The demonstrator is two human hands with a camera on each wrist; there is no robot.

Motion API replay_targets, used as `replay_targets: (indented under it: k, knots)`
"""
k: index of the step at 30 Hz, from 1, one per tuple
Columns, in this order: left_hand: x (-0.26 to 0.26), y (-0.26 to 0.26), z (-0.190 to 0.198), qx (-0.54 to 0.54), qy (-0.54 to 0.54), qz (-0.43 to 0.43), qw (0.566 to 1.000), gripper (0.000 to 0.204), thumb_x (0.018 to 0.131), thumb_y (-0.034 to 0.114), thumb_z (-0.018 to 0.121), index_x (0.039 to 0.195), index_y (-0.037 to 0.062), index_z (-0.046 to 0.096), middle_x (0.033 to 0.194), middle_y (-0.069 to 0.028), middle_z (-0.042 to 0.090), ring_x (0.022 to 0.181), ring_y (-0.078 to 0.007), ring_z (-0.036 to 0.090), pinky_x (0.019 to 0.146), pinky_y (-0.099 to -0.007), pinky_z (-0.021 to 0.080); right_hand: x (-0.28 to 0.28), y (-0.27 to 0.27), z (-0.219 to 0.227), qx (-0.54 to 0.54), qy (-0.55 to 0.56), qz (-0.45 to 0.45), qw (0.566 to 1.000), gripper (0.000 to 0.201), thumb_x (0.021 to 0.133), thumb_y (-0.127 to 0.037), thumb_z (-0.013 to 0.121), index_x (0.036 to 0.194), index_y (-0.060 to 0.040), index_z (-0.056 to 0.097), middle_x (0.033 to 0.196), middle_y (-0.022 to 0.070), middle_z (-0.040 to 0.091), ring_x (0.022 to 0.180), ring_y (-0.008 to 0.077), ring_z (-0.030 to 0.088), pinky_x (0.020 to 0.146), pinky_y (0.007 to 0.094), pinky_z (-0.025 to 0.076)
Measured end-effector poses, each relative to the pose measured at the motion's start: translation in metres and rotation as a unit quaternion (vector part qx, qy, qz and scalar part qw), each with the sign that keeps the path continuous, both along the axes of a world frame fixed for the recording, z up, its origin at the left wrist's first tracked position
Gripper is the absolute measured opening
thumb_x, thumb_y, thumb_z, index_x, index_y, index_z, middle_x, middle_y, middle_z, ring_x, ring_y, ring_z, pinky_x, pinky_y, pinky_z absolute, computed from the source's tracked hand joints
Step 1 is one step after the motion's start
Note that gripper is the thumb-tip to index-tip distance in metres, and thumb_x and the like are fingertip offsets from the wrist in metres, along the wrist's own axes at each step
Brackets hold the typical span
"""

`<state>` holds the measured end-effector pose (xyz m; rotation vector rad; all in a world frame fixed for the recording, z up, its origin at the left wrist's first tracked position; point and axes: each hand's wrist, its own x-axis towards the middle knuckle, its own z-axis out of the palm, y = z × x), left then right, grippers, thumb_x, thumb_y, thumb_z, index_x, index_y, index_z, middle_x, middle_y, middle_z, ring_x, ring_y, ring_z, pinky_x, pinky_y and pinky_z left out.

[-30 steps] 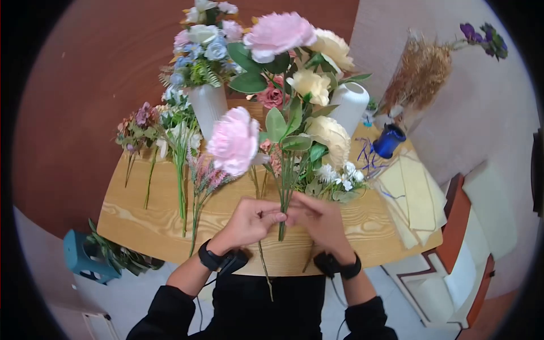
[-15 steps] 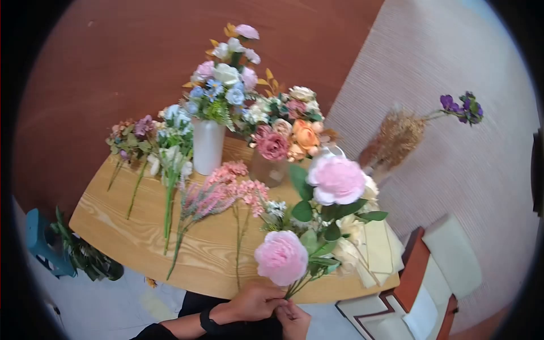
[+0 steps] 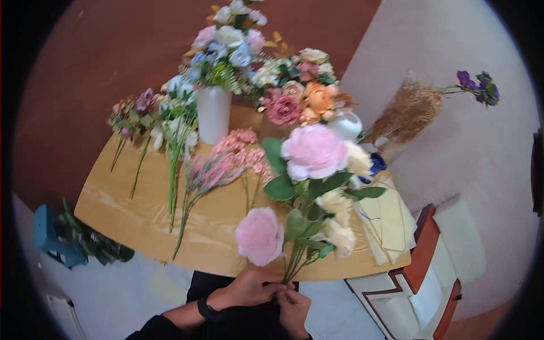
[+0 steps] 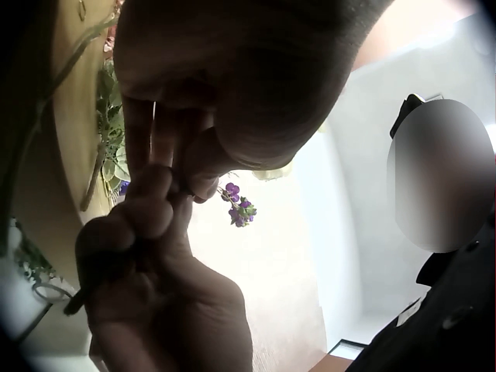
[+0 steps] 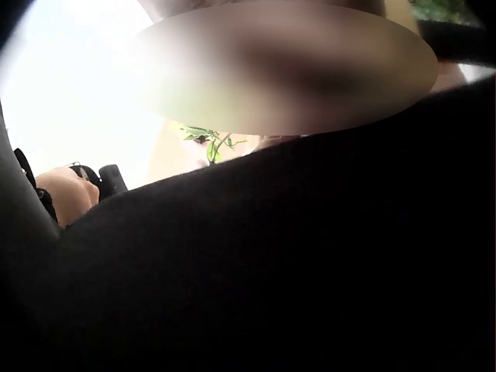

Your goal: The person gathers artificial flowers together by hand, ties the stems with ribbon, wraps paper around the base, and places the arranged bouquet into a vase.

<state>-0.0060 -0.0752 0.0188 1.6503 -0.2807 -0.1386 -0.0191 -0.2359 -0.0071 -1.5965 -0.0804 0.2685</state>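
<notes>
A bunch of artificial flowers with large pink blooms (image 3: pixel 315 152) and cream blooms (image 3: pixel 340 238) stands up from both hands at the table's front edge. My left hand (image 3: pixel 249 290) pinches its green stems (image 3: pixel 293 265) from the left. Close against it, my right hand (image 3: pixel 294 313) has its fingers curled round the lower stems. The left wrist view shows the fingertips of both hands meeting, with a dark stem end (image 4: pixel 76 305) sticking out past the right hand (image 4: pixel 163 294). A dark sleeve fills most of the right wrist view.
On the wooden table (image 3: pixel 141 226) lie pink sprays (image 3: pixel 212 170) and several other flower stems at the left. A white vase (image 3: pixel 213 116) of mixed flowers stands behind, beside an orange and rose arrangement (image 3: pixel 306 96). Cream wrapping sheets (image 3: pixel 391 221) lie at the right; a chair (image 3: pixel 425 266) stands beyond.
The bunch and both hands have moved from over the table to its front edge, towards the body. My right hand, loosely spread and blurred before, now grips the stems. The head view has shifted.
</notes>
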Motion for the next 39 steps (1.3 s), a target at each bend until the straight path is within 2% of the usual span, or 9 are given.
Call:
replay_targets:
  k: [3, 8, 11, 22, 24, 27, 34, 37, 39]
  knots:
    - [-0.004, 0.004, 0.011, -0.057, 0.074, -0.022, 0.995, 0.023, 0.085, 0.0, 0.056, 0.107, -0.0019, 0.06, 0.085, -0.0073, 0.065, 0.069, -0.0126, 0.061, 0.058, -0.0239, 0.049, -0.001, -0.002, -0.002, 0.073, 0.014, -0.001, 0.997, 0.015, 0.089, -0.003, 0.052, 0.079, 0.0058, 0.061, 0.072, 0.0036, 0.06, 0.061, 0.007, 0.05, 0.057, 0.0183, 0.04]
    - [-0.007, 0.036, 0.015, 0.094, -0.053, 0.342, 0.934, 0.015, 0.083, 0.008, 0.059, 0.091, -0.0043, 0.06, 0.067, -0.0194, 0.059, 0.055, -0.0257, 0.059, 0.052, -0.0332, 0.044, -0.003, -0.024, -0.015, 0.098, -0.021, -0.054, 0.994, 0.019, 0.087, -0.01, 0.058, 0.08, 0.0076, 0.057, 0.066, 0.0132, 0.056, 0.057, 0.0158, 0.049, 0.052, 0.0245, 0.037]
    - [0.003, 0.059, 0.014, 0.143, -0.014, 0.364, 0.92, 0.019, 0.082, 0.01, 0.061, 0.093, -0.0064, 0.06, 0.07, -0.0194, 0.06, 0.057, -0.0253, 0.06, 0.053, -0.0316, 0.045, -0.004, -0.028, -0.014, 0.123, 0.016, -0.068, 0.99, 0.012, 0.083, 0.003, 0.054, 0.072, 0.0074, 0.057, 0.068, 0.0107, 0.059, 0.056, 0.0102, 0.049, 0.052, 0.0206, 0.039]
    - [0.033, 0.059, -0.013, 0.104, 0.131, 0.213, 0.963, 0.021, 0.082, 0.006, 0.063, 0.097, -0.0071, 0.058, 0.072, -0.0066, 0.062, 0.064, -0.0081, 0.06, 0.059, -0.0234, 0.047, -0.007, -0.036, -0.027, 0.136, 0.05, 0.004, 0.989, 0.031, 0.082, -0.022, 0.066, 0.081, 0.0083, 0.058, 0.066, 0.0135, 0.058, 0.057, 0.0167, 0.05, 0.052, 0.0259, 0.038]
    - [0.026, 0.054, -0.005, -0.136, 0.134, 0.173, 0.966, 0.011, 0.083, 0.0, 0.06, 0.093, -0.0055, 0.059, 0.071, -0.0037, 0.061, 0.07, -0.0074, 0.06, 0.063, -0.022, 0.047, -0.007, -0.038, -0.028, 0.145, 0.064, 0.007, 0.987, 0.032, 0.082, -0.022, 0.066, 0.079, 0.0083, 0.059, 0.066, 0.0135, 0.059, 0.056, 0.0163, 0.05, 0.052, 0.026, 0.039]
    - [0.014, 0.048, 0.006, -0.17, 0.127, 0.19, 0.959, 0.009, 0.084, -0.006, 0.057, 0.091, -0.0063, 0.061, 0.076, -0.0032, 0.062, 0.074, -0.0089, 0.06, 0.067, -0.0214, 0.047, -0.009, -0.04, -0.03, 0.169, 0.075, 0.027, 0.982, 0.014, 0.082, -0.002, 0.058, 0.074, 0.0096, 0.059, 0.068, 0.0136, 0.061, 0.059, 0.0136, 0.053, 0.056, 0.0235, 0.043]
    - [0.011, 0.032, 0.024, -0.152, 0.042, 0.219, 0.963, 0.009, 0.073, 0.005, 0.063, 0.068, 0.0002, 0.058, 0.073, -0.0052, 0.062, 0.066, -0.0096, 0.057, 0.062, -0.0224, 0.045, -0.009, -0.038, -0.026, 0.108, 0.059, 0.078, 0.989, 0.018, 0.084, -0.01, 0.059, 0.076, 0.0059, 0.062, 0.069, 0.0098, 0.063, 0.058, 0.0107, 0.053, 0.055, 0.0222, 0.043]
    - [0.01, 0.041, 0.028, -0.042, 0.031, 0.164, 0.985, 0.019, 0.076, 0.002, 0.067, 0.095, -0.0029, 0.066, 0.082, -0.0037, 0.065, 0.075, -0.008, 0.058, 0.066, -0.0221, 0.046, -0.006, -0.036, -0.02, 0.097, 0.053, 0.088, 0.99, 0.018, 0.084, -0.009, 0.059, 0.075, 0.0058, 0.062, 0.07, 0.009, 0.063, 0.058, 0.0096, 0.053, 0.055, 0.0216, 0.043]
    - [0.004, 0.039, 0.026, -0.03, 0.03, 0.177, 0.983, 0.018, 0.07, 0.008, 0.072, 0.083, -0.0024, 0.066, 0.081, -0.0051, 0.065, 0.074, -0.0121, 0.06, 0.068, -0.0265, 0.047, -0.007, -0.036, -0.02, 0.107, 0.042, 0.075, 0.99, 0.017, 0.084, -0.007, 0.058, 0.074, 0.0063, 0.061, 0.07, 0.009, 0.063, 0.058, 0.0092, 0.053, 0.056, 0.0214, 0.043]
